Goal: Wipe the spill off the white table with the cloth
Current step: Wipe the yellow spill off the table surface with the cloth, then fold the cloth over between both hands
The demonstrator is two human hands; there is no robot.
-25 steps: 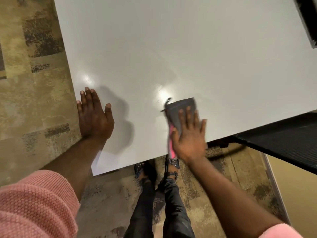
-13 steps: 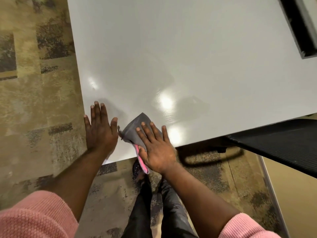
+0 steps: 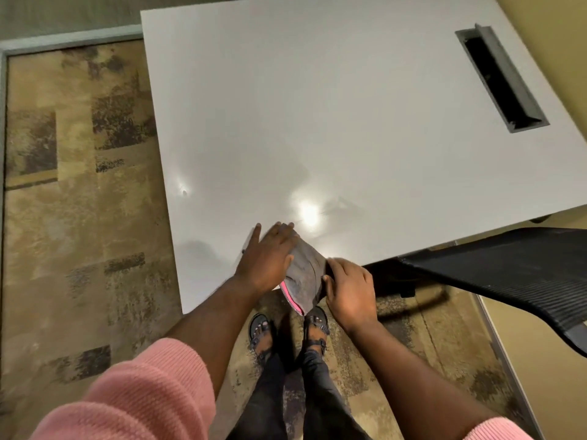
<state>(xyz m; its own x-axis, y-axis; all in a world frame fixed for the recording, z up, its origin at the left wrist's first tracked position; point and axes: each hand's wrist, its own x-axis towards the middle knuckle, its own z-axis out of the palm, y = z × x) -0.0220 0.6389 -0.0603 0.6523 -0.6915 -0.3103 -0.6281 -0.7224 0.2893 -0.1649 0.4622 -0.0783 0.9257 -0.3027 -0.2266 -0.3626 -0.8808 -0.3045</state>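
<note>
Low in the frame, two pink sleeves (image 3: 127,398) are entering from the bottom corners, the right one mostly cut off, and two sandalled feet (image 3: 287,328) are standing on the patterned carpet (image 3: 79,249) below centre. Just above them, one cloth (image 3: 305,277) is lying over the near edge of the tabletop (image 3: 317,122): grey and creased, with a pink trim along its lower edge, its lower corner hanging off past the rim. The left hand (image 3: 268,255) is lying flat with fingers spread on the cloth's upper left part, covering it there; the right hand (image 3: 349,287) is curling around its right edge, the fingertips tucked out of sight, so how firmly it is gripping is hard to tell. Faint smears are showing around one bright glare patch just above the cloth; no clear puddle can be made out. At lower right, one black mesh chair (image 3: 508,281) is partly cut off. In the upper right, one dark cable slot (image 3: 498,81) is sitting open in the tabletop.
</note>
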